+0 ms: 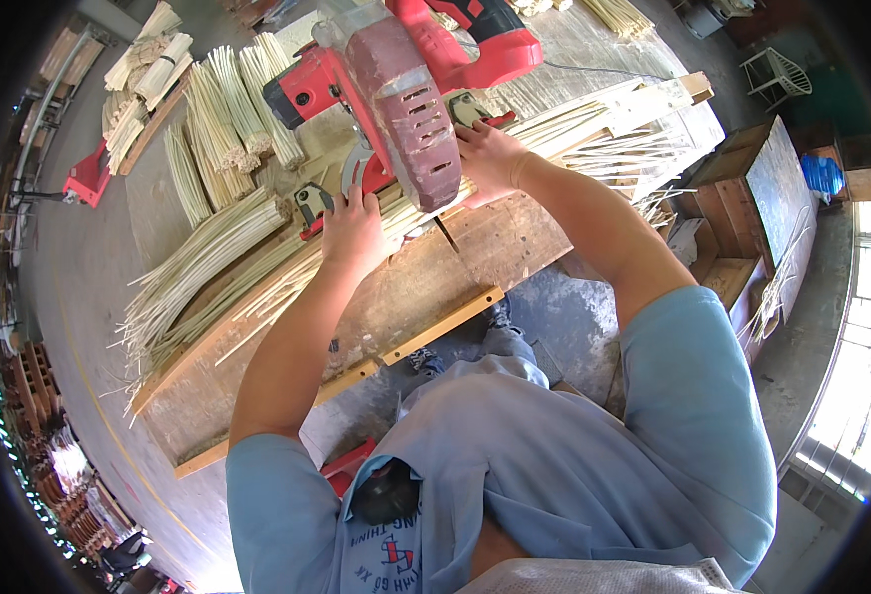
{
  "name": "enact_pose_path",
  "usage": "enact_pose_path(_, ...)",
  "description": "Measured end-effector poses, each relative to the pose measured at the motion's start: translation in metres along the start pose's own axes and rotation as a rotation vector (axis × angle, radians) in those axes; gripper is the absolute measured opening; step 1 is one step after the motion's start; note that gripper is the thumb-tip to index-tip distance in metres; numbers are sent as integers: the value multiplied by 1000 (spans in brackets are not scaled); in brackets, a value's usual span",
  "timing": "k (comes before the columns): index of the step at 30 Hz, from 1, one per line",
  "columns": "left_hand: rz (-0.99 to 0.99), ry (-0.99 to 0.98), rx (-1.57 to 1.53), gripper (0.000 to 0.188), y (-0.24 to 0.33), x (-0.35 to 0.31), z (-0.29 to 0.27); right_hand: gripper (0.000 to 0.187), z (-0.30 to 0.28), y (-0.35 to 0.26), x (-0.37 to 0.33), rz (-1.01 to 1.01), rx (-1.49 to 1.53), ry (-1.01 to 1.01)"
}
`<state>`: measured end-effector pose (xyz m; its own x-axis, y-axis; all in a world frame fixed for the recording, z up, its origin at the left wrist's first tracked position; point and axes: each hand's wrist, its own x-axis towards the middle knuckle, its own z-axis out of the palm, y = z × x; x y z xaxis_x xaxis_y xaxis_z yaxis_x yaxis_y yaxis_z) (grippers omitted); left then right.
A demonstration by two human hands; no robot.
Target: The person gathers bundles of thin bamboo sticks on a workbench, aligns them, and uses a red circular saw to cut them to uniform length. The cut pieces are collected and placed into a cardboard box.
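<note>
A red chop saw (pixel 411 114) with a dusty maroon blade guard stands over the wooden workbench (pixel 396 307). Long, thin, pale rods (pixel 554 134) lie beneath it, running from lower left to upper right. My left hand (pixel 353 236) grips the rods left of the guard, fingers bent over them near a clamp on the saw's base. Right of the guard, my right hand (pixel 490 163) presses round the same rods, its fingers partly hidden behind the guard. The guard hides the blade's lower edge and the rods under it. A dark slot (pixel 446 236) cuts the bench top before the saw.
Bundles of pale rods (pixel 228 109) lie behind and left of the saw. A loose heap of rods (pixel 198 262) overhangs the bench's left end. Yellowish wooden strips (pixel 440 322) edge the bench's front. A wooden cabinet (pixel 752 188) stands at the right, with a blue water bottle (pixel 822 176) beyond.
</note>
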<state>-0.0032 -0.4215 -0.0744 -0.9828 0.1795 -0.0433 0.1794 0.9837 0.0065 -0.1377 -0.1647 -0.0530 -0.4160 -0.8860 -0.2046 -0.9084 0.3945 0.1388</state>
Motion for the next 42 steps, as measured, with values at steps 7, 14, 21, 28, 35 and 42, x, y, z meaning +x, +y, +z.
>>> enact_pose_path(7, 23, 16, 43, 65, 1, 1, -1, 70, 15, -1, -6, -19, -7, 133)
enact_pose_path(14, 24, 103, 19, 64, -1, -8, 9, 79, 2, -5, -2, -37, 52, -6)
enact_pose_path(21, -51, 83, 3, 73, 11, 2, 5, 77, 6, 3, -9, -1, 32, 63)
enact_pose_path(28, -77, 17, 20, 70, 7, -1, 3, 81, -9, 0, -7, -6, 27, -4)
enact_pose_path(35, -56, 75, 10, 71, 8, -8, 5, 90, 1, -6, -8, -2, -38, 48)
enact_pose_path(42, -54, -18, 41, 76, 5, -9, -3, 74, -6, -7, -2, -25, -11, -45)
